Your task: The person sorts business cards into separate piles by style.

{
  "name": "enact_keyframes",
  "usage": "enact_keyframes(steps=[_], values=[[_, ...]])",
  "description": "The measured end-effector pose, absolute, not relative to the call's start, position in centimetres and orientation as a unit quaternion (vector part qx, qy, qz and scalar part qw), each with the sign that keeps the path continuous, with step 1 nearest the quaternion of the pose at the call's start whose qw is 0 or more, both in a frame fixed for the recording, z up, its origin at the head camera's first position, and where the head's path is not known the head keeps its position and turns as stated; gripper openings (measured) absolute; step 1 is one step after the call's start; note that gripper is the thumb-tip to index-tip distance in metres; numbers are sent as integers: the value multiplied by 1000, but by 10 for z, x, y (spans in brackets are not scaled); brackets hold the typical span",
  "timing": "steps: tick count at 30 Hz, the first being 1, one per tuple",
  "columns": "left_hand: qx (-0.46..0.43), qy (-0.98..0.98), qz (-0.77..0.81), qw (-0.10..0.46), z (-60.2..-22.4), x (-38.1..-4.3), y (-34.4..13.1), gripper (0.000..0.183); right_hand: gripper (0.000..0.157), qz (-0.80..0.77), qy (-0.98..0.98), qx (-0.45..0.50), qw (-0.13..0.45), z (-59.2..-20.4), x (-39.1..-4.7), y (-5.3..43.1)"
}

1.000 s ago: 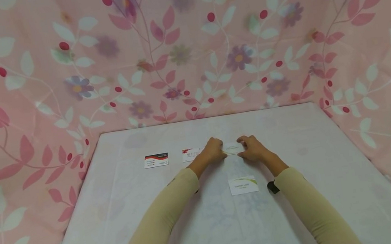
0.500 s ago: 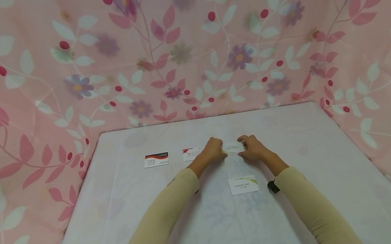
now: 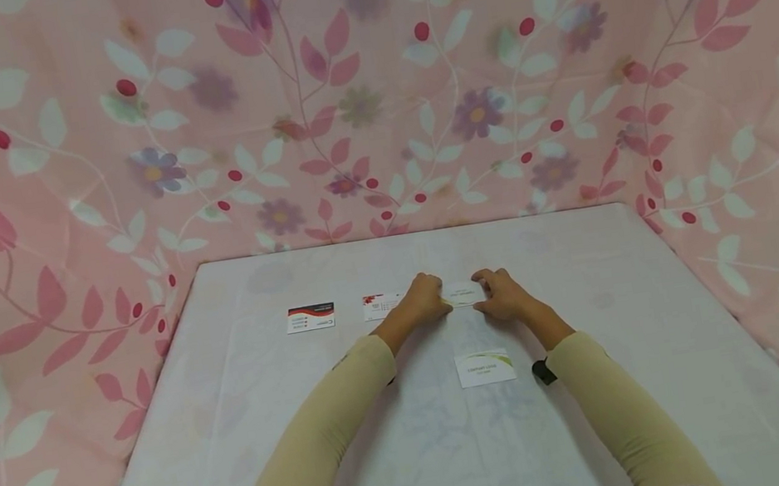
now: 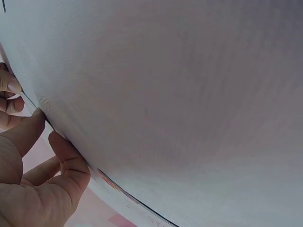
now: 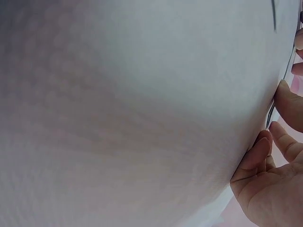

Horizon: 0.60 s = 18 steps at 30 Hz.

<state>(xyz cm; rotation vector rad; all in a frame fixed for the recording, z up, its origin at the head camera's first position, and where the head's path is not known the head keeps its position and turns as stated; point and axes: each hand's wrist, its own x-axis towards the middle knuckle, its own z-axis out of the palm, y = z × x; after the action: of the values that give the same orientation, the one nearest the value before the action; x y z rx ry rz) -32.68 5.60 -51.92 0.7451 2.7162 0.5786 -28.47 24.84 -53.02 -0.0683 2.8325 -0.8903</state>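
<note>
A white business card (image 3: 463, 294) with faint green print lies at the back of the table, between the two hands. My left hand (image 3: 425, 300) pinches its left end, thumb at the near corner and fingers at the far one. At the right end my right hand (image 3: 505, 294) grips the card the same way. Closer to me lies a second white card (image 3: 485, 368) with a green curve and "COMPANY LOGO" lettering. In the left wrist view the left hand (image 4: 42, 175) is seen low along the tabletop; the right wrist view shows the right hand (image 5: 274, 175) likewise.
A red-and-white card (image 3: 380, 306) is partly hidden behind the left wrist. Farther left lies a black, red and white card (image 3: 311, 318). All rest on a white-covered table (image 3: 251, 431), with a pink floral cloth (image 3: 367, 95) around its back and sides.
</note>
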Motion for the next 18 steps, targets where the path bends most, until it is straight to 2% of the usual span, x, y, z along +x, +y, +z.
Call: enact_keyframes(steps=[4,11,18], values=[[252,934,210,138,-519,-326,56,46,61,-299,950,-20,86,-530,-286,249],[245,934,219,139,-518,-323,55,65,68,-308,947,-14,95,-531,-288,248],[247,926,257,128,-509,-308,53,74,70,-332,936,-19,112,-529,-286,253]])
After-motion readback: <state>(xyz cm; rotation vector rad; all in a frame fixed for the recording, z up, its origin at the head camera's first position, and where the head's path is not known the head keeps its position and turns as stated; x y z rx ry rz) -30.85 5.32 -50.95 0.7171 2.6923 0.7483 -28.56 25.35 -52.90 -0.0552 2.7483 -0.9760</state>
